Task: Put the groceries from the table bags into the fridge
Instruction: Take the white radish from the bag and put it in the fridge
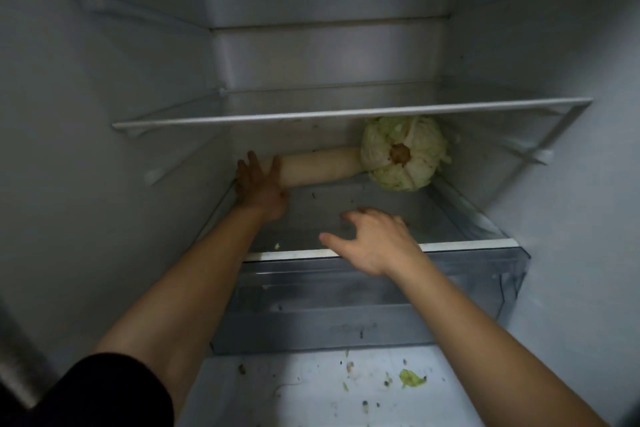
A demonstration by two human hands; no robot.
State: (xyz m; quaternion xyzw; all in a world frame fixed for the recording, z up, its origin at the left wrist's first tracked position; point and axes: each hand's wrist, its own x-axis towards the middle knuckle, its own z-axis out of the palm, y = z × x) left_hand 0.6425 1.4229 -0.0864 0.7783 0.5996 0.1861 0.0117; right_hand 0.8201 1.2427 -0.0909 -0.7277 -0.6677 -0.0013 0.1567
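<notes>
Cream-white root: a long, smooth, cream-white cylindrical radish (322, 168) lay on its side across the back of the lowest glass shelf (346, 208), its far end touching the cabbage.
Cabbage: a round pale-green cabbage (405, 152) sat in the back right corner of that shelf, cut stem facing the camera, its top tucked just under the shelf above.
Left hand: the left hand (258, 184) rested against the radish's near end, beside the left wall, with its fingers straight and pointing up and its thumb laid on the root's front. It read as a flat press rather than a closed grasp, though the palm side was hidden.
Right hand: the right hand (374, 239) hovered above the front of the lowest glass shelf, fingers spread and loosely bent, holding nothing.
Step in hand: judged to be settling the radish into place, nudging it back and along towards the cabbage.
Next move: it likely called for releasing the root and drawing both arms out under the upper shelf without dragging it forward, then fetching more groceries; the bags were out of view.
Surroundings: a white-edged upper glass shelf (346, 113) above; a clear plastic drawer (346, 305) below, with green leaf scraps (410, 378) on the white floor before it; the grey-walled fridge (104, 80) all round; a black sleeve (104, 392) on the left arm.
</notes>
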